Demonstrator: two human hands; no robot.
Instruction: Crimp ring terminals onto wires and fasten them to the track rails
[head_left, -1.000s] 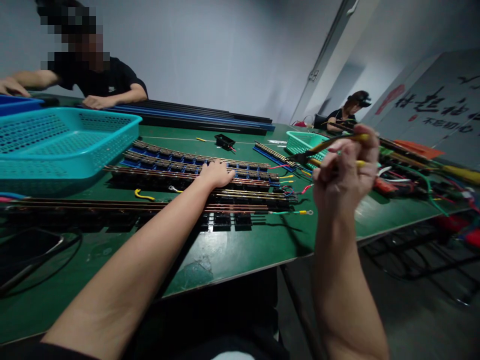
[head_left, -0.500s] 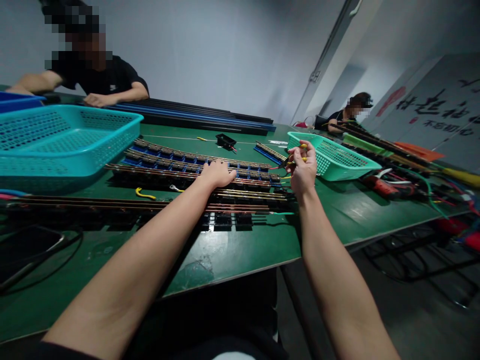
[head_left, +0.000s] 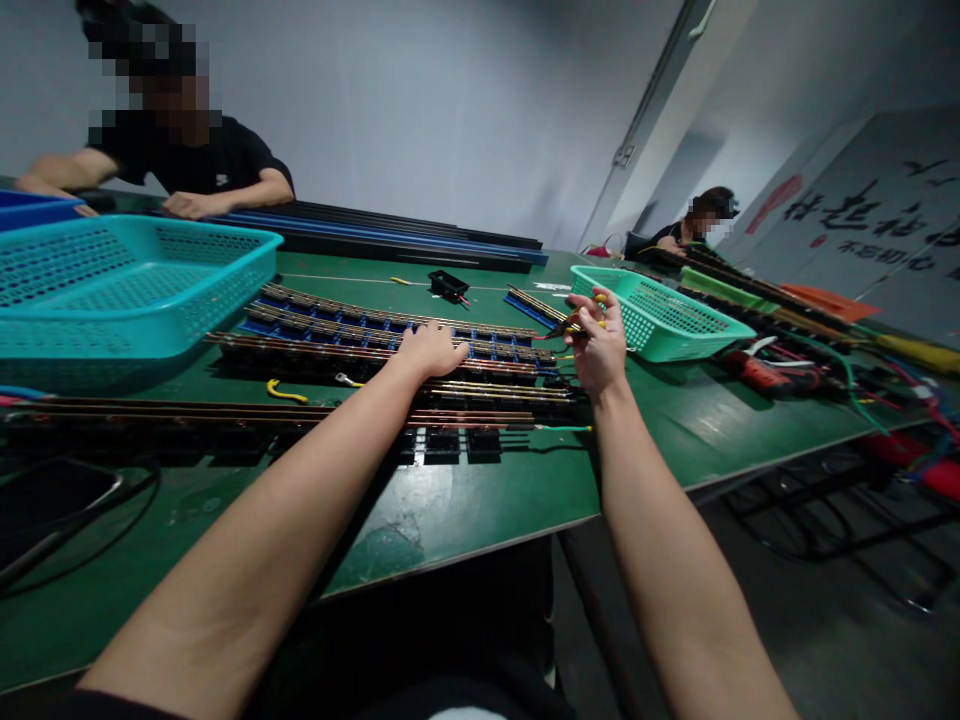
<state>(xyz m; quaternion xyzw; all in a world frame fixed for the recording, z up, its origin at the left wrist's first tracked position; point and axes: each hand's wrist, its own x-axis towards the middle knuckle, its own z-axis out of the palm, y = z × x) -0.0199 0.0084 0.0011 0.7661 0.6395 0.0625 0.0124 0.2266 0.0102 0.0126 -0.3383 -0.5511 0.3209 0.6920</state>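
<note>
Green tabletop (head_left: 675,425) takes up most of my view, with a turquoise basket (head_left: 142,335) parked on the left and a co-worker in a black shirt (head_left: 244,160) sitting past it on the far side. Right in front of me is a cluster of long strips (head_left: 341,318), blue and black bases with brass- and copper-looking rods on top, and another dark strip (head_left: 187,412) lies nearer, running off to the left. Smaller mint basket (head_left: 679,350) sits off to the right.

Hands: my left hand (head_left: 433,350) hasn't budged, palm down across the middle of the cluster, fingers a bit spread. My right hand (head_left: 602,345) is the big change: a second ago it was up close to me, now it's down at the right end of the strips, fingers wrapped around yellow-handled pliers (head_left: 576,326). So I'd say the action has shifted to the wired end, with the left steadying things. Can't tell if the pliers are biting anything, too small.

Tiniest stuff: a hooked yellow piece (head_left: 287,393) just left of my forearm, and a ring terminal (head_left: 346,379) beside it.
</note>
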